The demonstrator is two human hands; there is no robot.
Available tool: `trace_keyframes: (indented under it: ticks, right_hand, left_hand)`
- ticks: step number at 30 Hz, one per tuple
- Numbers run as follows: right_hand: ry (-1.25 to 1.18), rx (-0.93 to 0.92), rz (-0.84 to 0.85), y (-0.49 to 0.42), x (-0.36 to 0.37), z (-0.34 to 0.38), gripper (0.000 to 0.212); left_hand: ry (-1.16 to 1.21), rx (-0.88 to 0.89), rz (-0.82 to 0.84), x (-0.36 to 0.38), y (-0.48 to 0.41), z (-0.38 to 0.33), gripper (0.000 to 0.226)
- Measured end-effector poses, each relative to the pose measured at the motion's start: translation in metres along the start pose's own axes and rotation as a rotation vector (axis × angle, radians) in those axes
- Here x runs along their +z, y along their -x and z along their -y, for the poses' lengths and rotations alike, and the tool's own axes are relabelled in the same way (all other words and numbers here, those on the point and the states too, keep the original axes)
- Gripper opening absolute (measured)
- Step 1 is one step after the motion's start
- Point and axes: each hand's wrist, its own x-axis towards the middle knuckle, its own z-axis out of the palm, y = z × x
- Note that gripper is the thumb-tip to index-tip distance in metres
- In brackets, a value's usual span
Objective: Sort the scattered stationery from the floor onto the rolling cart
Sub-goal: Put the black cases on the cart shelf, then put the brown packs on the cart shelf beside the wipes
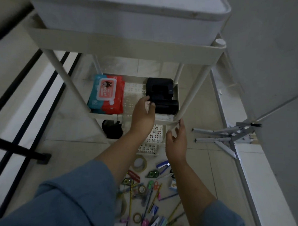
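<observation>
A white rolling cart [123, 49] stands ahead with tiered shelves. On its middle shelf [133, 95] lie red and blue wet-wipe packs [106, 94] and black hole punches [162, 96]. My left hand [143, 114] reaches into that shelf and pinches a small white item beside the black punches. My right hand [176, 139] hovers at the shelf's front right corner, fingers loosely spread and touching the rim by the cart leg. Scattered stationery [148, 194] lies on the tiled floor below: tape rolls, a blue stapler, pens, pencils, scissors.
A black tape dispenser [112, 129] sits on the lowest shelf. A folded metal stand [228, 136] lies on the floor to the right by a white wall ledge. Black metal bars [26, 108] run along the left.
</observation>
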Motion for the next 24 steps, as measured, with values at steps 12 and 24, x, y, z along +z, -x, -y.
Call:
trace_keyframes:
  ticks: [12, 24]
  right_hand:
    - [0.111, 0.06, 0.073, 0.126, 0.044, -0.021, 0.034]
    - [0.236, 0.159, 0.179, 0.284, 0.139, -0.102, 0.02]
  left_hand:
    - [-0.019, 0.024, -0.06, -0.143, 0.104, 0.113, 0.029]
    - [-0.148, -0.34, -0.126, -0.276, 0.243, 0.294, 0.027]
